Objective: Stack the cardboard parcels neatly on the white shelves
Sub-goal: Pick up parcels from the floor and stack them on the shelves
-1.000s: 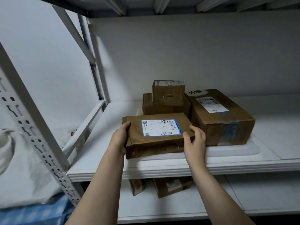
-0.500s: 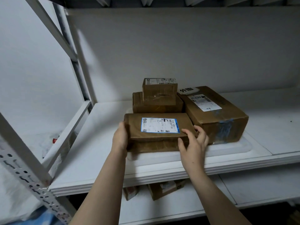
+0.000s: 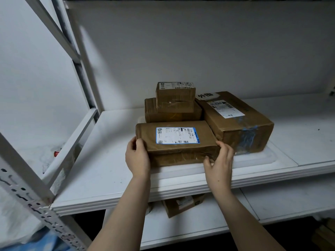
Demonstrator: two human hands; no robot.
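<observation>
1. Front parcel [image 3: 176,142], brown cardboard with a blue-edged label facing up, lay flat on the white tray [image 3: 262,158] on the upper shelf board [image 3: 101,169]. Its long side ran parallel with the board's front lip.
2. Its back edge met the base of the flat parcel [image 3: 154,114], which carried the small parcel [image 3: 175,99] on top. Its right end sat just beside the large parcel [image 3: 235,122]; whether the two touched could not be told.
3. Bare board lay open to the left as far as the upright post [image 3: 85,73]. A narrow strip ran free between the parcel and the front lip, and more board stood free to the right of the large parcel.
4. The left hand [image 3: 137,156] gripped the parcel's left end, thumb on top. The right hand [image 3: 219,163] curled round the right front corner, thumb on the front face.
5. On the lower shelf [image 3: 181,230] another parcel [image 3: 181,205] showed partly under the upper board.
6. Against a second before, the front parcel lay a little farther back from the lip and closer against the flat parcel. The right hand had slipped down from the top right edge to the corner, and the left grip was unchanged.
</observation>
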